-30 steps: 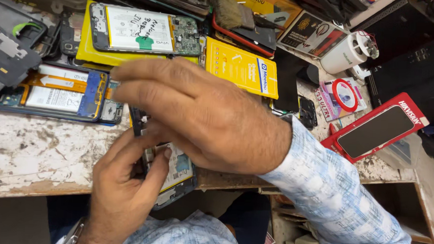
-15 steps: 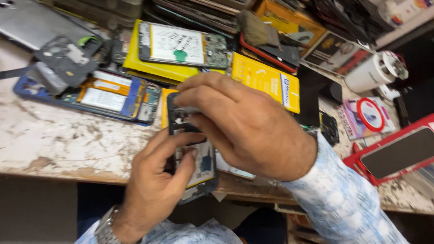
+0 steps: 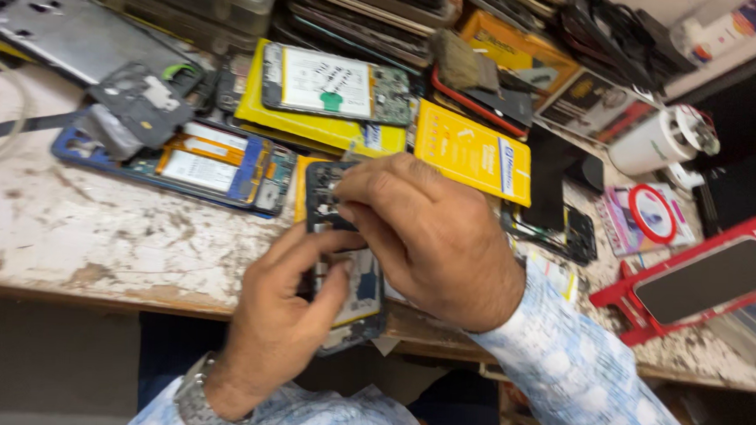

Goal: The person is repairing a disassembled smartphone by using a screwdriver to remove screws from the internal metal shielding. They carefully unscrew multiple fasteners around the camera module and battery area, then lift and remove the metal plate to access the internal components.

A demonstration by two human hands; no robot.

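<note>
An opened phone (image 3: pixel 353 292) with its back off lies at the front edge of the worn workbench (image 3: pixel 96 243). My left hand (image 3: pixel 284 319) grips its lower half from below, thumb across the body. My right hand (image 3: pixel 428 236) comes in from the right and pinches the dark top section (image 3: pixel 323 197) of the phone between its fingertips. The hands hide most of the phone's middle.
Two more opened phones lie behind: a blue one (image 3: pixel 193 166) and one on a yellow box (image 3: pixel 337 83). A yellow packet (image 3: pixel 474 149), a brush (image 3: pixel 461 63), a white roll (image 3: pixel 657 140), a red-framed phone (image 3: pixel 702 278) and stacked parts crowd the back and right.
The view has shifted so the bench items sit further right and lower. My right hand's fingers have lifted off the phone's middle and now pinch its top end; my left hand keeps its hold.
</note>
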